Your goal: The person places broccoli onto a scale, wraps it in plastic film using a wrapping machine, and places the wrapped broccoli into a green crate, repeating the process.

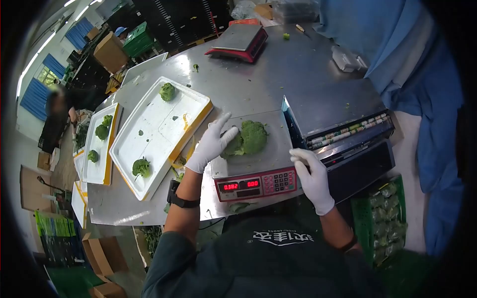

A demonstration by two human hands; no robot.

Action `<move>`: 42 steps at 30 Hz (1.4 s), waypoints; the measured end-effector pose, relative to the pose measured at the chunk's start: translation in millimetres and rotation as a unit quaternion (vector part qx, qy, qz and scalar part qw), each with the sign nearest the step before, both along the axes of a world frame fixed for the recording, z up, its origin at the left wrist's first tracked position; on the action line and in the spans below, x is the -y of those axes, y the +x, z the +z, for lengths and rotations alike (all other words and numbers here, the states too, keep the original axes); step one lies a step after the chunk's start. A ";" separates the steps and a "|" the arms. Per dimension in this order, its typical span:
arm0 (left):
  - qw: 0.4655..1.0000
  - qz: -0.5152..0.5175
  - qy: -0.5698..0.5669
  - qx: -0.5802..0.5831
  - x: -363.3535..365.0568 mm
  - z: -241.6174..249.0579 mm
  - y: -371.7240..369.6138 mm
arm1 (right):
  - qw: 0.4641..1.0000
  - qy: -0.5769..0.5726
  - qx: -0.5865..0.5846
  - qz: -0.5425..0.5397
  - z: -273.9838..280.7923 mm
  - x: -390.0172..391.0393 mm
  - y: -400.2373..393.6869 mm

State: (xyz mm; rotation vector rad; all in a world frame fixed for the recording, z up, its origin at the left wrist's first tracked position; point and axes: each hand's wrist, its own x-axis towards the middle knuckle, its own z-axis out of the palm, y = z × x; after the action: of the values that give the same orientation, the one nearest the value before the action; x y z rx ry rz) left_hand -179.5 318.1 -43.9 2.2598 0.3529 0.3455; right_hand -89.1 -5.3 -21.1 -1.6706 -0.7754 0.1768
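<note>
Broccoli heads point(254, 137) rest on the metal plate of a red digital scale point(278, 183), whose lit display reads 0.382 and 0.00. My left hand point(208, 145), in a white glove, is at the left side of the broccoli with its fingers spread; the fingertips overlap the left piece in this view. At the right edge of the plate is my right hand point(314, 181), also gloved. Its fingers are loosely bent, with a gap to the thumb and nothing visible between them. Beside it stands a film-wrapping machine point(343, 134) with printed rolls.
A white foam tray point(164, 134) with broccoli lies left, and a smaller tray point(102, 144) beyond it. A second red scale point(238, 39) and a knife point(300, 29) are at the back. A green crate point(365, 223) of wrapped produce stands lower right. Another person point(69, 107) works far left.
</note>
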 end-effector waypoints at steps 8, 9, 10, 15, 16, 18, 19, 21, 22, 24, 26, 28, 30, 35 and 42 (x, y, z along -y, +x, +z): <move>0.989 0.079 -0.114 0.047 -37.5 4.7 -54.6 | 0.997 -0.061 0.019 0.032 -4.1 -74.5 17.7; 0.988 0.084 -0.123 0.043 -41.0 -1.3 -60.8 | 0.996 -0.080 0.009 0.029 -5.5 -81.5 19.7; 0.990 0.086 -0.103 0.040 -43.9 -7.3 -66.7 | 0.996 -0.083 0.023 0.023 -8.3 -88.4 22.6; 0.990 0.071 -0.122 0.023 -41.3 -21.5 -77.5 | 0.986 -0.163 0.031 0.014 -34.0 -112.2 45.1; 0.993 0.054 -0.104 0.003 -39.1 -20.4 -77.5 | 0.985 -0.171 0.009 0.013 -36.6 -115.6 47.7; 0.991 0.052 -0.121 -0.020 -30.8 -15.6 -73.9 | 0.983 -0.186 0.003 0.000 -38.6 -120.8 46.3; 0.989 0.049 -0.134 -0.044 -27.1 -15.3 -70.6 | 0.980 -0.197 -0.003 -0.013 -38.7 -123.1 45.9; 0.990 0.054 -0.115 -0.053 -22.0 -19.9 -63.8 | 0.980 -0.197 0.001 -0.021 -44.9 -125.3 44.9; 0.993 0.044 -0.095 -0.046 -19.2 -21.6 -61.0 | 0.981 -0.192 0.002 -0.014 -44.4 -127.3 41.4; 0.994 0.014 -0.104 -0.030 -16.6 -37.3 -54.7 | 0.983 -0.179 0.002 0.031 -41.4 -132.4 34.9; 0.999 0.009 -0.045 -0.009 -5.8 -38.8 -53.2 | 0.985 -0.164 0.037 0.050 -40.9 -139.1 23.2; 0.999 -0.008 -0.009 0.044 9.3 -39.9 -48.0 | 0.982 -0.147 0.120 -0.018 -59.1 -135.1 8.8; 0.994 -0.031 -0.077 0.074 22.2 -30.5 -56.3 | 0.988 -0.145 0.045 -0.030 -40.7 -113.6 -14.5; 0.988 -0.133 -0.081 -0.007 64.5 20.8 -100.0 | 0.987 -0.153 -0.017 -0.053 -5.8 -29.9 -80.7; 0.956 -0.280 -0.088 0.014 160.0 28.8 -45.2 | 0.968 -0.198 0.003 -0.157 25.8 89.9 -85.6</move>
State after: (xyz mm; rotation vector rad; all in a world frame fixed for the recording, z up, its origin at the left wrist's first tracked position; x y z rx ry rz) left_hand -224.7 158.1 -15.0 2.0683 -0.2668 0.0428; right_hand -174.7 -95.2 4.6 -2.1497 -0.4877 0.1061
